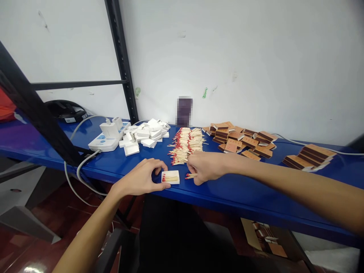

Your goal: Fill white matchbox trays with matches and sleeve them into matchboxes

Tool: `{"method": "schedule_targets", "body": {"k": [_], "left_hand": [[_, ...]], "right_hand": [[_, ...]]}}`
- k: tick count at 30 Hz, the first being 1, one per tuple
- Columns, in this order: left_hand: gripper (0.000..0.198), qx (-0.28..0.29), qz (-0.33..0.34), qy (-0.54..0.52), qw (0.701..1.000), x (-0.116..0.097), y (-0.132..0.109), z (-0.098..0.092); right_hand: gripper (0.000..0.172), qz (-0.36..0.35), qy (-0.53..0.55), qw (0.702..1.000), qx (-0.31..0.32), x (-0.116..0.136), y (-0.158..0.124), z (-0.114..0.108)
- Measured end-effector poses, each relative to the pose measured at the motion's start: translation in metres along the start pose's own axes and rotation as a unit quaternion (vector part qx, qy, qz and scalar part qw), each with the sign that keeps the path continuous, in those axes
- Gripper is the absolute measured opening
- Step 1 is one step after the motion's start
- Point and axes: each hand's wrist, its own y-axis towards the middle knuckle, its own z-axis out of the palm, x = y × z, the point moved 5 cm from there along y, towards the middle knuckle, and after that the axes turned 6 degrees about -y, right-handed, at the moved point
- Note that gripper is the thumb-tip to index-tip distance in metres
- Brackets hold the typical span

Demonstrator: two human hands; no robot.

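My left hand (145,176) grips a small white matchbox tray (176,177) at its left end, thumb on the near side and fingers on the far side. Several red-tipped matches lie inside the tray, heads to the left. Just to the right, my right hand (203,167) is closed around a few matches (190,176), their red heads poking out to the left. Behind both hands is a big heap of loose matches (186,142) on the blue table.
White empty trays (148,132) are piled at the back left, beside a power strip (105,142) with chargers. Brown matchbox sleeves (233,145) lie heaped at the back right, with stacked matchboxes (309,156) farther right. A black shelf post (121,57) stands left; a carton (250,237) sits below.
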Motion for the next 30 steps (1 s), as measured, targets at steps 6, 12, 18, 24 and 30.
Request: {"method": "schedule_targets", "body": {"k": [6, 12, 18, 24, 30], "left_hand": [[0.039, -0.014, -0.002, 0.011, 1.0, -0.006, 0.007, 0.003], [0.039, -0.019, -0.005, 0.02, 1.0, -0.011, 0.008, 0.004], [0.04, -0.01, -0.013, 0.029, 0.999, -0.012, 0.008, 0.005], [0.041, -0.017, -0.013, 0.024, 0.999, -0.012, 0.008, 0.004], [0.038, -0.03, -0.009, 0.019, 0.999, -0.016, 0.009, 0.006]], "right_hand": [[0.019, -0.018, 0.027, 0.999, -0.032, -0.005, -0.001, 0.003], [0.022, -0.007, 0.043, 0.998, -0.04, -0.007, -0.002, 0.006], [0.019, 0.006, 0.027, 0.998, -0.056, -0.005, -0.004, 0.006], [0.016, 0.006, 0.034, 0.997, -0.071, -0.01, -0.005, 0.009], [0.014, 0.012, 0.104, 0.989, -0.105, -0.021, -0.007, -0.007]]}}
